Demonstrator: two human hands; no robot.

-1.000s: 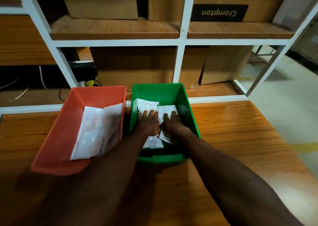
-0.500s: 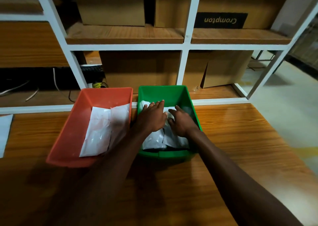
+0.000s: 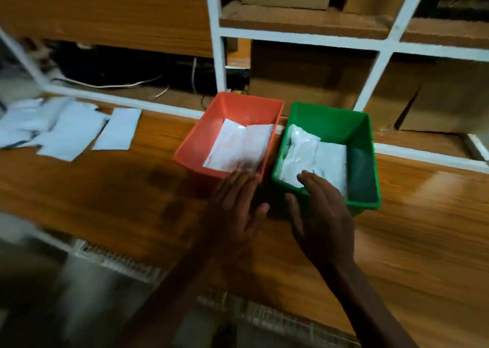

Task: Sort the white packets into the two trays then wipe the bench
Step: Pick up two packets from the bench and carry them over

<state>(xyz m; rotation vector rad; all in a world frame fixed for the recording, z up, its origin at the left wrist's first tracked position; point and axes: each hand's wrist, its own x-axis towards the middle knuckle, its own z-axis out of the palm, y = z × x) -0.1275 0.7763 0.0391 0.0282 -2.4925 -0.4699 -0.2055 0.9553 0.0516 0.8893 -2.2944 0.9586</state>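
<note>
A: Head view. Orange tray (image 3: 197, 146) and green tray (image 3: 367, 146) side by side on bench (image 3: 397, 215), nearly touching, probably so each packet drops into either without a long reach. White packets in orange tray (image 3: 238, 146), more in green tray (image 3: 315, 157).

B: Hands?

A: Left hand (image 3: 235, 210) at near edge of orange tray, fingers straight and together, holding nothing. Right hand (image 3: 320, 215) over near rim of green tray, fingers loosely extended, slightly spread, also holding nothing. Contact with rim: cannot tell, blurred.

B: Unsorted stock?

A: Loose packets (image 3: 66, 129) on bench, far left, well apart from trays. Sorting not finished, wipe not started.

B: Versus half a second back?

A: Both hands out of green tray, pulled back to near edges. Camera swung left, loose pile now in view. Likely heading for next packet.
</note>
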